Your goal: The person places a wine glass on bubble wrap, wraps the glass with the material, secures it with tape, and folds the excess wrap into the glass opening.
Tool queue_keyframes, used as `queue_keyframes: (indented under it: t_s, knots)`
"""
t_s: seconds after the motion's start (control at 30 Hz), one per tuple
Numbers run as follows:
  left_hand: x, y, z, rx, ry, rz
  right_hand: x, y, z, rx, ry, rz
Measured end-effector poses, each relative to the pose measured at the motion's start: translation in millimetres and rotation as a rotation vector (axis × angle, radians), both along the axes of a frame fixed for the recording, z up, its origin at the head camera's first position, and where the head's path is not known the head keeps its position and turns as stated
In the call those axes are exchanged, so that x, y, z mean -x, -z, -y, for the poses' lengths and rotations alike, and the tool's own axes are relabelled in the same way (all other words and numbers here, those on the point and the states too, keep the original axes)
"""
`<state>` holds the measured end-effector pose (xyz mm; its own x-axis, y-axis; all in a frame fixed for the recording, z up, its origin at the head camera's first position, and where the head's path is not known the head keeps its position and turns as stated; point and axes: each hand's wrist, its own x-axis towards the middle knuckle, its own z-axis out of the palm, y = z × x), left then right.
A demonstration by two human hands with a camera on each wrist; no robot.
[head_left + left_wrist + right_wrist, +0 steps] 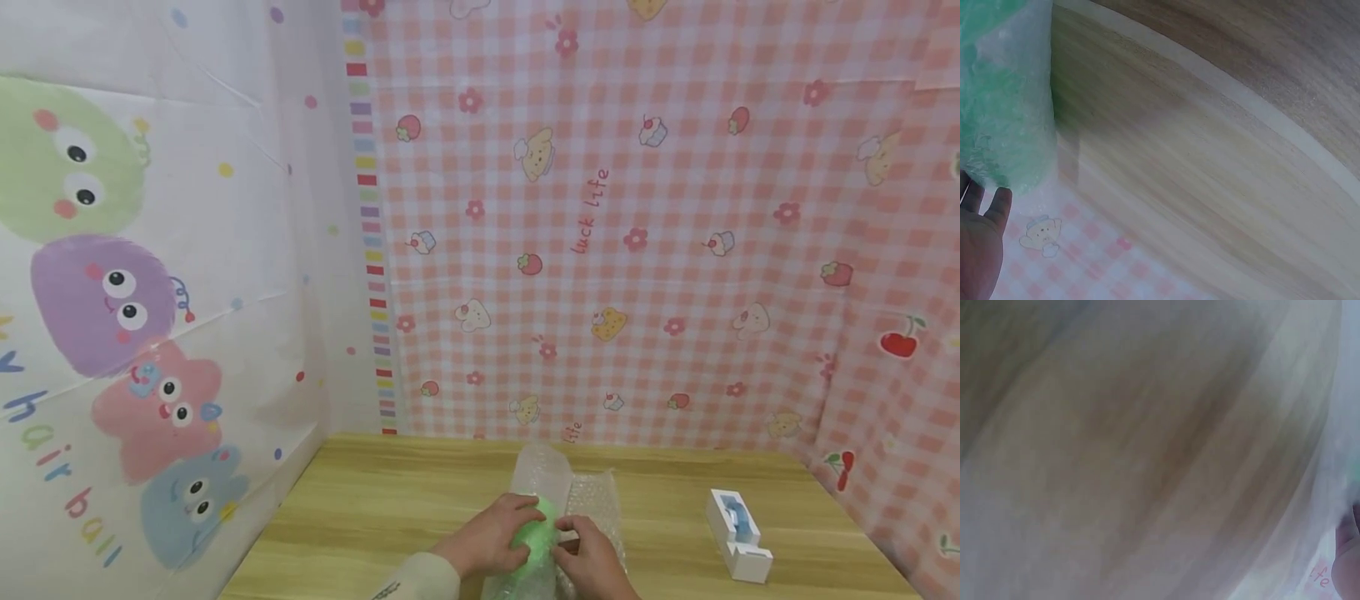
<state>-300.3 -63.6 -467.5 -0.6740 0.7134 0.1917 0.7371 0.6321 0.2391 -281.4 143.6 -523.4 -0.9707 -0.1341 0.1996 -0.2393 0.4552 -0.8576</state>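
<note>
Bubble wrap (542,471) lies on the wood-grain surface (390,500), enclosing a green item (542,533) near the front, with a loose flap (596,500) spread to the right. The left hand (487,537) grips the wrapped item, its fingers curved over the top. The right hand (594,562) has bent fingers touching the wrap's right side; whether they pinch it, I cannot tell. Well to the right stands a white tape dispenser (741,542) with a blue roll (737,517).

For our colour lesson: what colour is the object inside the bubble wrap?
The wrapped object is green, clearest in the head view.
</note>
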Motion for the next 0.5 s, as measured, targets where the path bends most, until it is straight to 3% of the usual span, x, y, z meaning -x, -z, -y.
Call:
queue_keyframes:
  t_s: [0.2, 0.5]
  knots:
    - [2.5, 1.7, -0.2, 0.009, 0.003, -0.006, -1.1, 1.0, 0.5, 0.011, 0.004, -0.011]
    - [2.0, -1.1, -6.1, 0.066, 0.020, -0.088, -1.9, 3.8, -2.6, 0.010, 0.002, -0.037]
